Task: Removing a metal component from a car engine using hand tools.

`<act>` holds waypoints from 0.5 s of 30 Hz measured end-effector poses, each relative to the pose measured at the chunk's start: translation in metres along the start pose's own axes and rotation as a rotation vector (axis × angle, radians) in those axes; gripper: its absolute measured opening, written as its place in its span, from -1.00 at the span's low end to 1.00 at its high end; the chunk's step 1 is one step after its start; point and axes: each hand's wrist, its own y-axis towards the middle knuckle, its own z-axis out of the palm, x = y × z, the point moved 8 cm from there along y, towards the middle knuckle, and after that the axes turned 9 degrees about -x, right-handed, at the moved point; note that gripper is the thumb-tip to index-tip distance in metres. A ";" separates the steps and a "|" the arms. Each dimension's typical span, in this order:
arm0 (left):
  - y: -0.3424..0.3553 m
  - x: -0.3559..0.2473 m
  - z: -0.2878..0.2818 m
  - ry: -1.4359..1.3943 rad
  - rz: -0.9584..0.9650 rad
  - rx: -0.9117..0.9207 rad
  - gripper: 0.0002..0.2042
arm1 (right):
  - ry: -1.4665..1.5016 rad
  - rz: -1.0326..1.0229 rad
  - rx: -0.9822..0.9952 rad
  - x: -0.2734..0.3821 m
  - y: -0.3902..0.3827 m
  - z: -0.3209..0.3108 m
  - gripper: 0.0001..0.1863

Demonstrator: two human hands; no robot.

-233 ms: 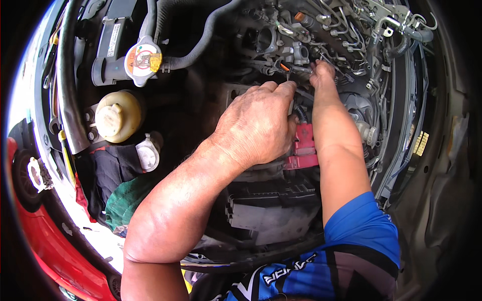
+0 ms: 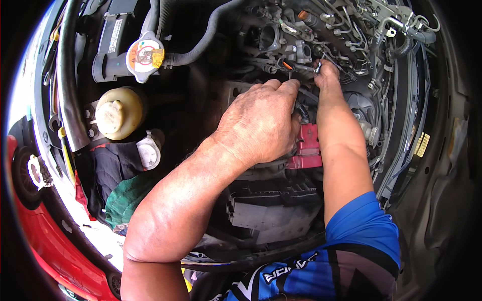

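Note:
My left hand is in the middle of the engine bay, its back toward me and its fingers curled closed. A thin dark metal rod rises past its fingertips, beside a small orange-marked part; the grip itself is hidden under the hand. Farther off and to the right, my right hand reaches in beside the engine with bent fingers. At its fingertips shows a small shiny metal piece, too small to name. Below the left fingers lies a red plastic cover.
The radiator cap, with a thick hose, is at the upper left. A yellowed reservoir stands below it, near dark and green cloths. A grey-black box is close to me. Metal pipes crowd the far right.
My right hand has shifted slightly to the right, and the metal piece at its fingertips shows more plainly. My left hand keeps nearly the same place and closed pose.

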 end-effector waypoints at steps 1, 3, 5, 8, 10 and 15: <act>0.000 0.001 0.000 0.003 -0.016 0.007 -0.46 | 0.035 0.025 0.001 -0.004 -0.002 0.002 -0.87; 0.000 0.003 0.001 0.005 -0.033 0.012 -0.46 | 0.045 0.027 0.016 -0.004 -0.006 0.001 -0.86; -0.001 0.002 0.000 0.012 -0.015 0.003 -0.46 | 0.113 0.106 0.069 -0.007 0.003 0.005 -0.77; 0.000 0.001 0.000 0.006 -0.002 -0.002 -0.46 | 0.171 0.141 0.185 0.000 0.012 0.007 -0.66; -0.001 0.002 0.000 0.009 -0.009 -0.004 -0.47 | 0.192 0.140 0.196 -0.002 0.010 0.009 -0.62; -0.002 0.003 0.002 0.004 -0.019 0.008 -0.48 | 0.193 0.131 0.248 0.005 0.021 0.015 -0.68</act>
